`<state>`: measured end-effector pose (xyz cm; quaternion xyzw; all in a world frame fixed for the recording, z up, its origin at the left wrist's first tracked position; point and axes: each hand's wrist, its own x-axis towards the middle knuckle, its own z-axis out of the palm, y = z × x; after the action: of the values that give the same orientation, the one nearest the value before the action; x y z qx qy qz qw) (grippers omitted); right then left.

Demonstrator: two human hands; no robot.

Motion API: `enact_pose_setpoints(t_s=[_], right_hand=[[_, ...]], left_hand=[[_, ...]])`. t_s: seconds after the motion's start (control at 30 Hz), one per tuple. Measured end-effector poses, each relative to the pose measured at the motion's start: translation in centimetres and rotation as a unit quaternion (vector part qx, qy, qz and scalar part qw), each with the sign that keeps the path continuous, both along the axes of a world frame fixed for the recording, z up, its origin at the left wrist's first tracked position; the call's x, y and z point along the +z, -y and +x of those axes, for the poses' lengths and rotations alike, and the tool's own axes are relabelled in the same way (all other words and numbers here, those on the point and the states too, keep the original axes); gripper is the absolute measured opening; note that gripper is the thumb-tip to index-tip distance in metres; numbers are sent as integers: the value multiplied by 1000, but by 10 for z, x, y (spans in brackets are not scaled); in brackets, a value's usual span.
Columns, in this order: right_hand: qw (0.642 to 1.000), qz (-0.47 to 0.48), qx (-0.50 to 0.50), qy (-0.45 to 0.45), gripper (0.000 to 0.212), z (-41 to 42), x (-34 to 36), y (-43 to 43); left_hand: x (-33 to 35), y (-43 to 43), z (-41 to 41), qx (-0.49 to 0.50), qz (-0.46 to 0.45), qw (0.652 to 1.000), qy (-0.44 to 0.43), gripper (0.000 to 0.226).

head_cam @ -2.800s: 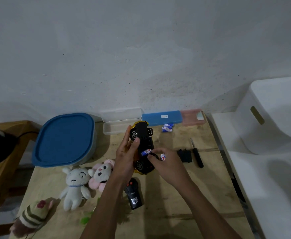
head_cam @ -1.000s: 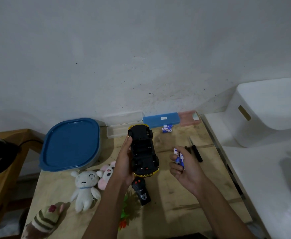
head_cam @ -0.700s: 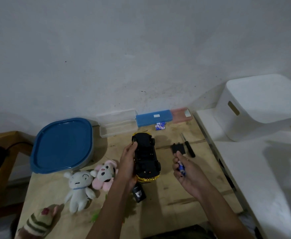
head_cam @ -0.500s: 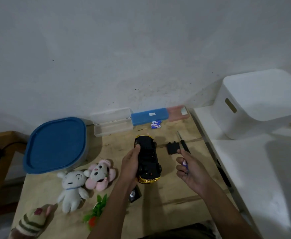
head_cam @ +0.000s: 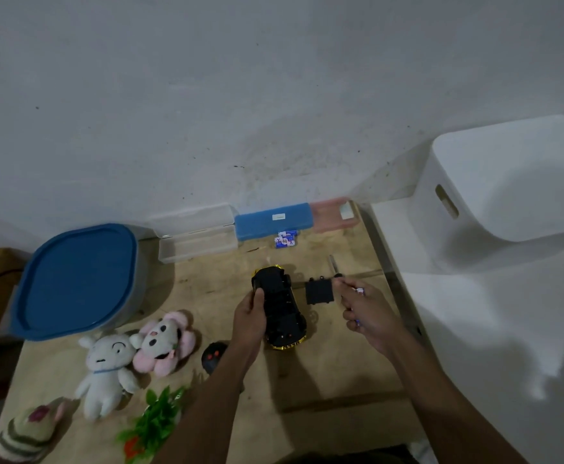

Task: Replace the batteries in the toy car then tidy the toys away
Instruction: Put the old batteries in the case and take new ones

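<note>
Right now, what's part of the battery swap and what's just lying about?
Battery swap: black-and-yellow toy car in left hand; small batteries in right hand; black battery cover; loose blue-white batteries; screwdriver.
Lying about: white plush, pink plush, striped plush, green plastic plant, blue-lidded tub.

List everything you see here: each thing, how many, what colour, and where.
car: 1, black and yellow, underside up, in left hand
cover: 1, black, right of car
batteries: count unclear, blue-white, in right hand
cases: 3, clear, blue, pink, along wall
loose batteries: several, blue-white, before cases
tub: 1, blue lid, far left
plushes: 3, white, pink, striped, near left
remote: 1, black, left of left forearm
plant: 1, green, near edge
screwdriver: 1, grey shaft, beyond right hand
bin: 1, white, right
table: 1, wooden
left hand: grips car
right hand: holds batteries
</note>
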<state>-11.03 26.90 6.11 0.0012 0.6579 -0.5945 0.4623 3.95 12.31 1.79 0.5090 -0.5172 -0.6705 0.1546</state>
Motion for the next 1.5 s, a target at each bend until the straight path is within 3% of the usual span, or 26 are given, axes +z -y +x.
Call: enact_pose_setpoints(t_s=[0.2,0.4,0.5,0.63,0.7,0.8,0.9,1.03,1.17,1.37,1.5], right_hand=[[988,81,51,-119,21,-32,-8,13],[917,134,167,-338,34,-95,-25,51],[840,186,243,-449,51,-133,-29,75],[724,246,327,-555,58,-161,-23,106],[687,279,368,-561,56,-168,-18,119],[639,318,407,-570,43,-174,-19,133],[637,319,423,-560,30,-175,-25,136],[599,314,434,-595,34,-175,-23,135],[584,297,446,-610,39,-175,-25,136],[500,295,472,-664,29,-168,-18,142],[496,279,494,-657,23,-166,-13,149]], left_hand=[[-10,0,-8,-26,-163,985,52,29],[-13,-3,-12,46,-167,980,95,38],[0,2,-16,84,-279,950,112,33],[35,12,-41,3,-394,918,41,21],[47,18,-61,-79,-386,919,8,15],[47,29,-101,-182,-280,940,67,24],[34,39,-139,-227,-207,944,122,36],[11,45,-173,-209,-207,942,159,23],[-8,45,-188,-131,-169,967,141,17],[-27,48,-188,-87,-148,979,106,17],[-30,48,-188,-63,-106,989,76,15]])
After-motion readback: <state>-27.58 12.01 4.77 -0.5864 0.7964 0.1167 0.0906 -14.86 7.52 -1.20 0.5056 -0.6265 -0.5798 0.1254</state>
